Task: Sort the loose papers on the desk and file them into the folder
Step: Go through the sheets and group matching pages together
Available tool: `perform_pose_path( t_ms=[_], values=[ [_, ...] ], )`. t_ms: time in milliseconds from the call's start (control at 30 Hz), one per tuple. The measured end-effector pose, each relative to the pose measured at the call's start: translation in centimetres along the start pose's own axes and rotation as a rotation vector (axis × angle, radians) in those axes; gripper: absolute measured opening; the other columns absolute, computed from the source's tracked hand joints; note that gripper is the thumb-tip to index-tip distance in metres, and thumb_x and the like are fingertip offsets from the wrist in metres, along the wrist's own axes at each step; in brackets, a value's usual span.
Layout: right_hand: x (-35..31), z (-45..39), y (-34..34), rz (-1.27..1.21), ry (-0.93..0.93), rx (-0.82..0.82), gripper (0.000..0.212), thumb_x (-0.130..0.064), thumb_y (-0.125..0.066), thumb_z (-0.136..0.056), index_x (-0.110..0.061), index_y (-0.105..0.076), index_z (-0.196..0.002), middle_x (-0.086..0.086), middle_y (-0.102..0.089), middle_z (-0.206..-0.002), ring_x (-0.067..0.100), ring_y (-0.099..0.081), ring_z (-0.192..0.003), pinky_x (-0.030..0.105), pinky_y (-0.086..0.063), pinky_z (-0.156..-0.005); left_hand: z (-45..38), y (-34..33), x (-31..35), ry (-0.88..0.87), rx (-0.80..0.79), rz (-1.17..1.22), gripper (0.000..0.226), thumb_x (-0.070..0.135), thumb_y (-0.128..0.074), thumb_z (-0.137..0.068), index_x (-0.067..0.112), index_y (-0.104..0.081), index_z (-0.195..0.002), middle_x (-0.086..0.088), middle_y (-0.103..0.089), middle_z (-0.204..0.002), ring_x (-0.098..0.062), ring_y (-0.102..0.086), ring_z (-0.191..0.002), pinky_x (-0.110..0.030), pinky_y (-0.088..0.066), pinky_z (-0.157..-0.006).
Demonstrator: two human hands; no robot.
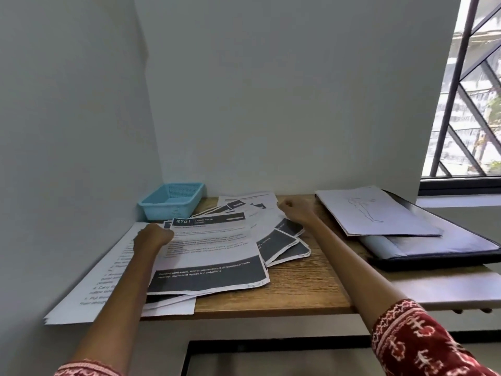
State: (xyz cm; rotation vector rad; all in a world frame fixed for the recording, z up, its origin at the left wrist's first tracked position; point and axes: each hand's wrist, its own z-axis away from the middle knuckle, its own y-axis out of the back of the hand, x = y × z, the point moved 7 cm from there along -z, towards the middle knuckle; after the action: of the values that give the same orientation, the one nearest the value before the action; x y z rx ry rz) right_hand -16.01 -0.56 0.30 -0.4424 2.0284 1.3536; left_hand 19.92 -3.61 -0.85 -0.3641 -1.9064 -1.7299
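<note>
On the wooden counter (298, 289), the left hand (153, 237) and right hand (294, 210) curl their fingers onto opposite edges of the fanned loose papers (214, 251), left of the black folder (439, 248), right of the blue basket (170, 200).

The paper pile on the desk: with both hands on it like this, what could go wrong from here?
1. The white sheets at the left overhang the desk edge; squaring up the paper pile may push them off.
2. The left hand and right hand hold opposite edges; an uneven grip could crease or tear the top sheet.
3. A drawing sheet covers the folder, so filing may be blocked.
</note>
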Motion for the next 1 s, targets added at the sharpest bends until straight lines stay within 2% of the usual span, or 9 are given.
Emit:
perform_pose_path(
  t_ms=[67, 233, 333, 400, 533, 600, 700, 867, 1000],
  values=[
    [-0.5, -0.4, -1.6, 0.127, 0.012, -0.103, 0.041, -0.036, -0.046, -0.098, 0.000, -0.064, -0.091, 0.013, -0.062, -0.097, 0.027, -0.056, -0.097, 0.030, -0.040, -0.078, 0.2, -0.4, 1.0, -0.022, -0.028, 0.012, 0.046, 0.023, -0.055, -0.091, -0.003, -0.047, -0.129, -0.020, -0.050, -0.134, -0.034, -0.048, -0.121, -0.038, -0.040, -0.100],
    [-1.0, -1.1, -2.2, 0.203, -0.020, -0.058, 0.050, -0.039, -0.050, -0.095, -0.015, -0.030, -0.056, 0.000, -0.032, -0.059, 0.011, -0.031, -0.052, 0.025, -0.026, -0.050, 0.9, -1.8, 4.1, -0.118, -0.092, 0.079, 0.045, 0.026, -0.058, -0.089, -0.002, -0.051, -0.124, -0.020, -0.052, -0.130, -0.034, -0.050, -0.118, -0.035, -0.041, -0.094],
    [-0.5, -1.5, -2.2, 0.285, -0.013, -0.061, 0.043, -0.041, -0.049, -0.096, -0.008, -0.047, -0.068, 0.001, -0.044, -0.071, 0.013, -0.044, -0.063, 0.027, -0.038, -0.063, 0.7, -2.9, 5.1, -0.116, -0.127, 0.224, 0.027, 0.023, -0.061, -0.087, 0.004, -0.055, -0.105, -0.020, -0.057, -0.120, -0.034, -0.054, -0.109, -0.037, -0.046, -0.090],
    [-0.2, -1.5, -2.5, 0.290, -0.039, -0.137, 0.043, -0.045, -0.049, -0.095, -0.005, -0.053, -0.080, 0.002, -0.044, -0.080, 0.017, -0.048, -0.072, 0.027, -0.036, -0.063, 0.6, -3.8, 5.7, -0.101, -0.145, 0.295, 0.032, 0.022, -0.062, -0.086, 0.002, -0.055, -0.111, -0.021, -0.055, -0.124, -0.034, -0.053, -0.111, -0.038, -0.045, -0.093],
    [0.0, -1.4, -3.5, 0.002, -0.111, -0.209, 0.048, -0.046, -0.061, -0.088, -0.013, -0.037, -0.063, -0.001, -0.039, -0.065, 0.009, -0.038, -0.056, 0.021, -0.031, -0.052, 0.9, -5.8, 7.0, -0.092, -0.212, 0.447, 0.054, 0.015, -0.061, -0.088, -0.003, -0.041, -0.135, -0.018, -0.046, -0.139, -0.033, -0.045, -0.125, -0.035, -0.038, -0.098],
    [0.7, -1.2, -4.3, -0.178, -0.168, -0.255, 0.041, -0.041, -0.071, -0.081, -0.003, -0.060, -0.088, 0.005, -0.063, -0.085, 0.017, -0.059, -0.074, 0.026, -0.050, -0.068, 0.7, -6.8, 7.4, -0.089, -0.236, 0.507, 0.053, 0.013, -0.063, -0.087, -0.003, -0.042, -0.134, -0.017, -0.048, -0.137, -0.033, -0.046, -0.124, -0.035, -0.038, -0.098],
    [1.0, -0.4, -4.6, -0.300, -0.223, -0.334, 0.057, -0.027, -0.081, -0.073, -0.004, -0.060, -0.120, 0.010, -0.065, -0.118, 0.024, -0.063, -0.102, 0.035, -0.052, -0.088, 0.8, -7.3, 8.0, -0.098, -0.206, 0.495, 0.048, 0.012, -0.062, -0.086, -0.001, -0.047, -0.130, -0.018, -0.052, -0.132, -0.034, -0.050, -0.119, -0.036, -0.040, -0.096],
    [-0.3, 1.4, -2.7, -0.468, -0.160, -0.357, 0.035, 0.003, -0.071, -0.080, 0.000, -0.062, -0.113, 0.010, -0.065, -0.108, 0.021, -0.065, -0.086, 0.022, -0.055, -0.063, 1.2, -6.5, 8.1, -0.125, -0.101, 0.486, 0.039, 0.005, -0.054, -0.089, -0.001, -0.049, -0.126, -0.019, -0.057, -0.124, -0.034, -0.055, -0.110, -0.037, -0.046, -0.091],
    [-2.4, 1.4, 2.3, -0.700, 0.023, -0.149, 0.026, 0.004, -0.069, -0.081, -0.006, -0.065, -0.104, 0.014, -0.067, -0.110, 0.016, -0.068, -0.077, 0.026, -0.058, -0.067, 2.0, -3.3, 10.6, -0.249, -0.088, 0.851, 0.034, 0.028, -0.044, -0.099, 0.005, -0.051, -0.124, -0.005, -0.057, -0.120, -0.023, -0.055, -0.105, -0.032, -0.044, -0.088]
  ],
)
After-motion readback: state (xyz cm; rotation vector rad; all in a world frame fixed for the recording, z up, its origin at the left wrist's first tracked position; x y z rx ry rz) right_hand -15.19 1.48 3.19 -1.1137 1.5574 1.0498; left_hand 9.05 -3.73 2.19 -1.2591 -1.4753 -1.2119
